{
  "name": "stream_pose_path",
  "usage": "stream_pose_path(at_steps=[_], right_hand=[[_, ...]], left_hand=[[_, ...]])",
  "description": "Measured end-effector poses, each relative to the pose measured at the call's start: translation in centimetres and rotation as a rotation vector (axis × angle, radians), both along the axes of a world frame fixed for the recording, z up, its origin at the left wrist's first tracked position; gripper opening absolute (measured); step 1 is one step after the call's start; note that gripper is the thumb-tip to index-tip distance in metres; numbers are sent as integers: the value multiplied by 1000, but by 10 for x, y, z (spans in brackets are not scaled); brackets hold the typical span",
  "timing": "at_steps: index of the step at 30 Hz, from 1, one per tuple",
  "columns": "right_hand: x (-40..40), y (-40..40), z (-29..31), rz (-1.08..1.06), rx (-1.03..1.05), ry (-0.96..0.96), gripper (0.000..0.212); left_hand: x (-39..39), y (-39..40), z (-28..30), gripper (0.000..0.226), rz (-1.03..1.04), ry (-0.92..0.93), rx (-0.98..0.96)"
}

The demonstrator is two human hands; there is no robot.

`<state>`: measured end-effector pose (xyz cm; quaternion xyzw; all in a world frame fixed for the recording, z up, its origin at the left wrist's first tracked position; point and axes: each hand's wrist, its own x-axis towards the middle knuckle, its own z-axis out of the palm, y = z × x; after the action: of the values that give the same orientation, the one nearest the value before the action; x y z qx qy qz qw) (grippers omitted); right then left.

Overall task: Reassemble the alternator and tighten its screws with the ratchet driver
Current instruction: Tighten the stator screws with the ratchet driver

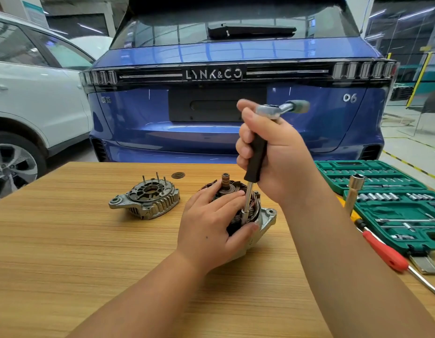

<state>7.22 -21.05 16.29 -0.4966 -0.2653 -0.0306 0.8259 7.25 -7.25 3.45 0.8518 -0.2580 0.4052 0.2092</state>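
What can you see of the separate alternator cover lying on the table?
The alternator cover is a round, grey cast-metal end housing with cooling fins along its side, a dark inner ring with a central hole, and a mounting ear at its left. Several thin studs stand up from it. It lies flat on the wooden table, left of the alternator body, and no hand touches it.

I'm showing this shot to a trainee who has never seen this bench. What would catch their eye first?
Probably the blue Lynk & Co car filling the background behind the wooden table. Next, at table centre, the right hand gripping a black-handled driver with a ratchet on top, its socket down on the open alternator body that the left hand holds. The separate end cover lies to the left, a green socket set to the right.
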Motion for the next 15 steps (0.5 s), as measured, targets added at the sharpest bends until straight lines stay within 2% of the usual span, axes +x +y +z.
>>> stream_pose_path(at_steps=[2,5,7,10,12,14,15], right_hand=[[0,3,-5,44,11,-98,29],[2,8,-11,-80,-57,-316,33],[3,11,-12,-136,-77,-339,38],[5,9,-12,-75,-20,-285,49],[6,9,-8,9,42,-213,47],[6,7,-3,22,9,-104,38],[7,7,-1,-22,-36,-50,43]], left_hand=[[0,0,-1,48,-2,-5,-10],[0,0,-2,47,-6,-4,-14],[0,-1,-2,47,-2,-10,-14],[0,-1,-2,49,6,0,-5],[0,0,-2,49,3,-3,-5],[0,0,-2,48,4,-14,-5],[0,0,-2,48,7,-16,-3]])
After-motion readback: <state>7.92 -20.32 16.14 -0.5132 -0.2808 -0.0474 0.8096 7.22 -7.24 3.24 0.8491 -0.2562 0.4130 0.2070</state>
